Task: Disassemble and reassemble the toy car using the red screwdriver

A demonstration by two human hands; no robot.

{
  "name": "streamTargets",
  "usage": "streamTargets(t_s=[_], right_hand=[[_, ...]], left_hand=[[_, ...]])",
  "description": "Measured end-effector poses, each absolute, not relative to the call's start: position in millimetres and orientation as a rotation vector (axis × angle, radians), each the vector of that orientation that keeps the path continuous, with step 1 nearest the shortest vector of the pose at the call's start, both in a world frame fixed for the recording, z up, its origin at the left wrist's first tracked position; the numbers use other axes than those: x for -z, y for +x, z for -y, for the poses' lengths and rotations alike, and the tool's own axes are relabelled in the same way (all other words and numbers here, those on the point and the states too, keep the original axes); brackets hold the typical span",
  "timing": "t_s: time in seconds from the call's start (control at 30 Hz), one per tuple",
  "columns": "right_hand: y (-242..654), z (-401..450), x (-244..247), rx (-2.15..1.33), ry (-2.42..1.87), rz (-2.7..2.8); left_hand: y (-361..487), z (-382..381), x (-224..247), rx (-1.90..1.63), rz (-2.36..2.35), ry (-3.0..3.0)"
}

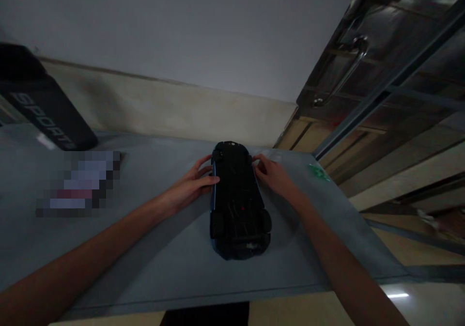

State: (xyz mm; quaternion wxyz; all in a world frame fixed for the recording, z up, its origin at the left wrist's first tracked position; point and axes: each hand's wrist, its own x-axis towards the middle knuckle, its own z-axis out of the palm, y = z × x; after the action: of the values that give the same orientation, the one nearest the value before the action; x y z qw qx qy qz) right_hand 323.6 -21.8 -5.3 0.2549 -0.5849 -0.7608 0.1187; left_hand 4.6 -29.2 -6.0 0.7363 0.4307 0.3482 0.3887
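A black toy car (240, 200) is upside down on the grey-covered table, its underside and wheels facing up. My left hand (196, 180) grips its left side, with the thumb over the edge of the underside and the other fingers along the side. On the opposite side, my right hand (271, 171) has its bent fingers closed against the car's edge near one wheel. The undersides of the fingertips are hidden.
A black case marked "SPORTS" (47, 108) stands at the back left, near a pixelated flat object (82, 183). A small green item (319, 172) lies near the table's right edge. Behind the grey table (152, 272) rises a wall; metal bars stand at the right.
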Motion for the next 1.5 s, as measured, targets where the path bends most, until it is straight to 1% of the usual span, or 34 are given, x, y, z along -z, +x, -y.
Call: streamTargets(t_s=[0.2,0.37,0.43,0.53,0.67,0.9,1.1,1.5], right_hand=[[318,26,3,-0.348,-1.565,2.177],[318,28,-10,-0.258,-1.591,2.082],[313,32,-17,-0.219,-1.497,1.927],[300,44,-26,-0.167,-1.244,1.639],[284,57,-29,-0.144,-1.088,1.530],[283,62,-29,-0.109,-1.157,1.551],[279,66,-34,-0.088,-1.092,1.590],[285,65,-35,-0.082,-1.207,1.611]], left_hand=[[4,32,-2,-0.849,-0.844,0.986],[4,31,-2,-0.835,-0.860,1.011],[4,31,-2,-0.828,-0.865,1.017],[4,31,-3,-0.827,-0.858,1.016],[3,33,-5,-0.840,-0.861,1.009],[4,31,0,-0.871,-0.842,0.992],[5,30,1,-0.861,-0.836,0.972],[5,31,-3,-0.874,-0.818,0.990]])
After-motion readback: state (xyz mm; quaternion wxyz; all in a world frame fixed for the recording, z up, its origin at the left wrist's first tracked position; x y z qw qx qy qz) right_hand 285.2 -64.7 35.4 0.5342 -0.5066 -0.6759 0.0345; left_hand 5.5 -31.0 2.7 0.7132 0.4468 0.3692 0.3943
